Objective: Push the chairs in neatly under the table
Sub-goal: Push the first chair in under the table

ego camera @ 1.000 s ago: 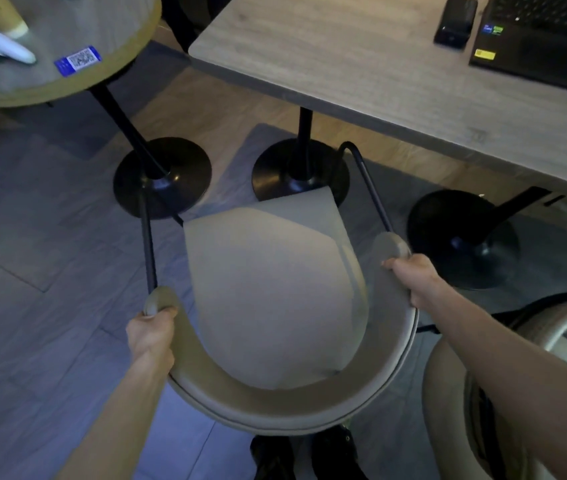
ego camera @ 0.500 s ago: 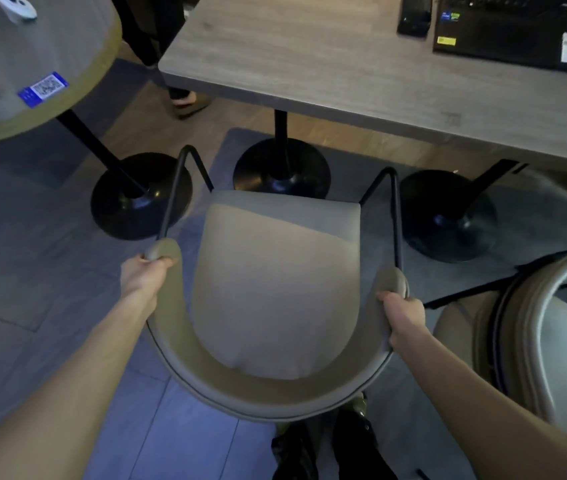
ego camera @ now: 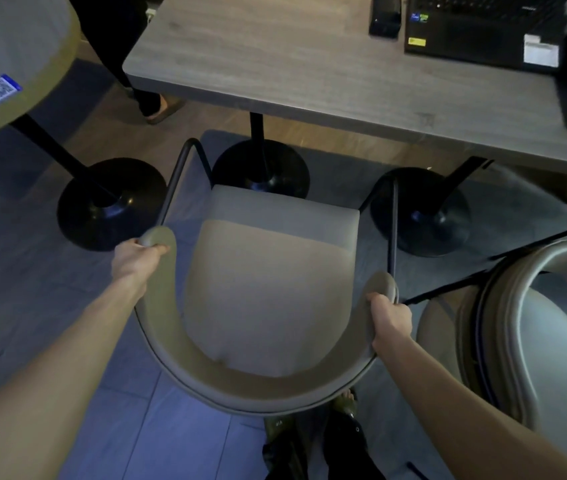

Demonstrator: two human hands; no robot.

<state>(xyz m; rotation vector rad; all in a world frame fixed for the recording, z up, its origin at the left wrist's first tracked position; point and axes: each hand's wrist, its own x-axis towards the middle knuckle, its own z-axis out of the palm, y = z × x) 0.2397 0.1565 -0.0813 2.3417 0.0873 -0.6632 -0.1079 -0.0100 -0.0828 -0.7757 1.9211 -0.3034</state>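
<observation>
A beige chair with a curved backrest and thin black metal arm frames stands in front of me, its seat facing the rectangular wooden table. The seat's front edge lies just short of the table's near edge, between two black pedestal bases. My left hand grips the left end of the curved backrest. On the right end of the same backrest my right hand is closed. A second beige chair stands at the right, close beside the first.
A laptop and a dark phone lie on the table. A round table with a blue sticker stands at the left on a black base. Another person's foot shows beyond the table corner. My shoes are below the chair.
The chair has turned from skewed left to square with the table and moved nearer to its edge. Both hands stay gripped on the backrest ends.
</observation>
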